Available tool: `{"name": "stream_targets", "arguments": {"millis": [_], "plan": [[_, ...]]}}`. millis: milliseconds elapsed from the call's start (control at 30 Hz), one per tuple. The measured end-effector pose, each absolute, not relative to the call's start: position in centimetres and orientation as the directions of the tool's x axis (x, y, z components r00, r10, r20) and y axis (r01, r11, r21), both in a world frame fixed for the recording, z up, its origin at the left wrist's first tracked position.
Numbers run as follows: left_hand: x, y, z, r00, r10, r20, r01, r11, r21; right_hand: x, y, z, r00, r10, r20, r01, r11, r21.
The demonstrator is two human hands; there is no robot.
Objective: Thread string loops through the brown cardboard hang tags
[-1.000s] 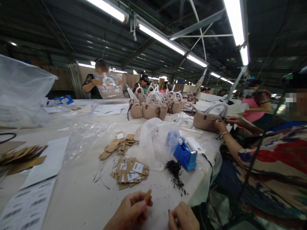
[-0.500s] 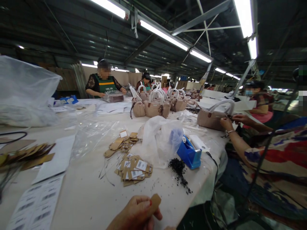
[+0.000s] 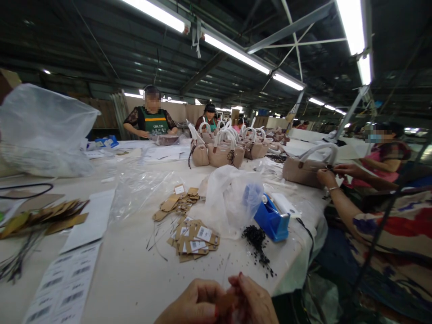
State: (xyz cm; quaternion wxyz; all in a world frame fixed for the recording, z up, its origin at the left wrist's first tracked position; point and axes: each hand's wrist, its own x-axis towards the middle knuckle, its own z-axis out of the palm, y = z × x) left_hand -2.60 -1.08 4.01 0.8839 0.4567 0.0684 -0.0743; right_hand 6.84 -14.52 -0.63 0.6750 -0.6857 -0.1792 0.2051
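"Where was the brown tag (image 3: 226, 305)?"
"Between both hands, pinched in the left hand (image 3: 195, 302)."
"And the right hand (image 3: 255, 299)?"
"Curled just beside the tag; I couldn't tell whether its fingers gripped it too."

Overhead tubes (image 3: 237, 53) glare white beneath a dim roof (image 3: 101, 40); the edges look stretched.

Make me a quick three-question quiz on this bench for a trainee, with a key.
1. True or false: the blue tape dispenser stands beside a heap of small black pieces.

2. What does the left hand hold?
A) a handbag
B) a brown tag
C) a pair of scissors

3. Fill in: as the camera sees it, the sheet of printed barcodes lies to the ____ of the pile of tags.

Key: 1. True; 2. B; 3. left
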Motion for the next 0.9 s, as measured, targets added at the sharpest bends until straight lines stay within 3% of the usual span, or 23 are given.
{"name": "stream_targets", "arguments": {"millis": [100,167,233,300,367,467,633,900], "plan": [[-2.5,-0.9,4.4,0.971,-0.121,-0.206,0.239,0.485,0.841,7.2,-12.1,1.1,0.713,0.595,-0.37,-0.564,0.173,-0.808],[-2.4,-0.9,4.5,0.97,-0.138,-0.199,0.241,0.454,0.858,7.1,-11.1,2.2,0.687,0.608,-0.397,-0.65,0.271,-0.71],[-2.2,-1.1,4.4,0.977,-0.113,-0.183,0.215,0.47,0.856,7.2,-10.8,2.9,0.709,0.594,-0.381,-0.647,0.331,-0.687],[-2.0,-1.2,4.0,0.983,-0.018,-0.18,0.163,0.52,0.838,7.5,-11.1,3.3,0.779,0.535,-0.327,-0.558,0.355,-0.75],[-1.9,-1.2,3.7,0.977,0.108,-0.184,0.084,0.596,0.798,8.0,-11.7,3.3,0.884,0.427,-0.191,-0.352,0.338,-0.873],[-1.8,-0.9,3.4,0.95,0.251,-0.186,-0.045,0.7,0.713,8.2,-12.5,2.9,0.918,0.392,0.055,-0.02,0.184,-0.983],[-1.6,-0.4,3.4,0.941,0.259,-0.216,-0.093,0.815,0.572,6.2,-12.2,3.0,0.85,0.422,0.315,0.336,0.027,-0.941],[-1.1,-0.8,3.8,0.92,0.244,-0.307,-0.055,0.855,0.515,5.7,-10.4,2.6,0.712,0.482,0.511,0.556,0.059,-0.829]]}}
